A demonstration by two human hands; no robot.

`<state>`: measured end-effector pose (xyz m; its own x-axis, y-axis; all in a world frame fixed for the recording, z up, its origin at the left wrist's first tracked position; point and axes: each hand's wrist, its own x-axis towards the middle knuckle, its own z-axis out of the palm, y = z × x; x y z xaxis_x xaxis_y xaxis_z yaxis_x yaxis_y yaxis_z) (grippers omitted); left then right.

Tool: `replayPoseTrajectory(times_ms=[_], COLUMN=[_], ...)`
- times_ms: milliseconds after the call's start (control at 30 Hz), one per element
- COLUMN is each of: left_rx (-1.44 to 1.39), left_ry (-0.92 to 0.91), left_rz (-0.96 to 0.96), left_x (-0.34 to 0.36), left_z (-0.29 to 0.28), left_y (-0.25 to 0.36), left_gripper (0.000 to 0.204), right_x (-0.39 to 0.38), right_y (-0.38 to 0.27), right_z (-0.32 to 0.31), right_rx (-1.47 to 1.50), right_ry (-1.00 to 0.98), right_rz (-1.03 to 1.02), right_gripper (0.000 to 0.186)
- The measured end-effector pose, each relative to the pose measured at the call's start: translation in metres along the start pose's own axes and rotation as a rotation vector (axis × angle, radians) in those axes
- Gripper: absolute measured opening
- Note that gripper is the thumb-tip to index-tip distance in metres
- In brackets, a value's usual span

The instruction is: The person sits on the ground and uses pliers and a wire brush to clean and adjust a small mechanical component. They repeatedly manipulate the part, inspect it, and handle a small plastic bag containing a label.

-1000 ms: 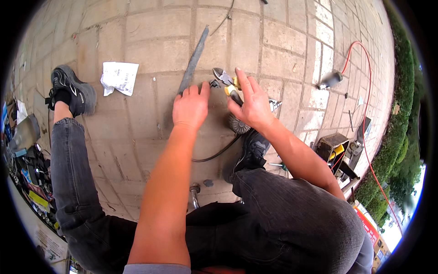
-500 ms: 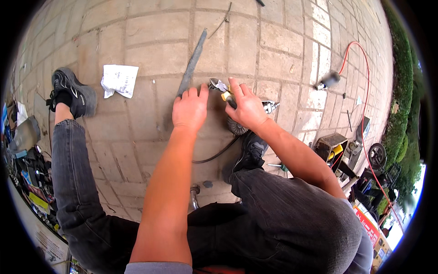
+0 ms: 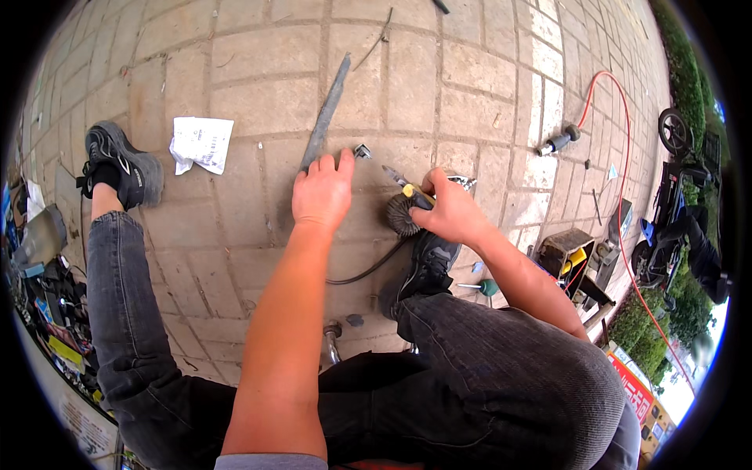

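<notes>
My right hand point(image 3: 452, 208) is closed around pliers point(image 3: 398, 178) with yellow-and-dark handles, their jaws pointing up and left. My left hand point(image 3: 323, 192) is curled palm-down, its fingertips hidden from above. Just past its index finger shows a small shiny metal piece point(image 3: 362, 151), apart from the pliers; whether the fingers hold it is unclear. A long flat grey strip point(image 3: 330, 106) runs along the paving to the left fingers. Below the pliers lies a ridged round metal part point(image 3: 400, 215), close to my right shoe. A shiny metal part point(image 3: 464, 182) is partly covered by the right hand.
A white packet point(image 3: 201, 145) lies left on the paving. A black cable point(image 3: 368, 270) curves below the hands. Right are an air tool point(image 3: 559, 142) on a red hose point(image 3: 630, 149), a green-handled screwdriver point(image 3: 487, 287) and an open metal box point(image 3: 565, 249). Someone is beside a motorcycle point(image 3: 656, 235).
My right hand has drawn the pliers right and down, away from the metal piece by the left fingers. The left hand has barely moved. More of the motorcycle shows at the right.
</notes>
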<state>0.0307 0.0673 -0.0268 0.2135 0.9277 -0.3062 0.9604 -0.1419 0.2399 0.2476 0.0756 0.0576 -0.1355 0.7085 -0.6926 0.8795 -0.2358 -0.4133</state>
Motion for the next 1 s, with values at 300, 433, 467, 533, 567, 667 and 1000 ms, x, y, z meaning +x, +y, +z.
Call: replayPoseTrajectory(times_ms=[300,433,467,533,567,667,1000], left_rx=[-0.046,-0.036,-0.035,-0.020,-0.005,0.012,0.013], left_ry=[-0.066,-0.044,-0.027,-0.006,0.001,0.001,0.026], left_rz=[-0.008,-0.025,-0.019,0.000,0.012,-0.006,-0.001], left_x=[0.000,0.001,0.001,-0.002,-0.003,-0.001,-0.003], left_z=[-0.005,-0.007,-0.005,-0.001,0.001,-0.004,-0.002], left_y=[0.001,-0.001,-0.001,-0.002,-0.002,0.002,0.004], left_gripper=[0.043,0.043,0.042,0.042,0.041,0.041,0.040], right_x=[0.051,0.075,0.074,0.070,0.069,0.089,0.081], right_y=[-0.056,-0.069,-0.075,-0.083,-0.087,-0.083,-0.085], right_z=[-0.066,-0.064,-0.068,-0.070,-0.072,-0.073,-0.074], right_rx=[-0.947,-0.700,-0.744,-0.831,-0.874,-0.816,-0.899], right_ry=[-0.460,-0.347,-0.449,-0.615,-0.698,-0.528,-0.774], right_rz=[-0.337,-0.391,-0.336,-0.258,-0.217,-0.321,-0.211], right_gripper=[0.015,0.022,0.023,0.022,0.022,0.022,0.028])
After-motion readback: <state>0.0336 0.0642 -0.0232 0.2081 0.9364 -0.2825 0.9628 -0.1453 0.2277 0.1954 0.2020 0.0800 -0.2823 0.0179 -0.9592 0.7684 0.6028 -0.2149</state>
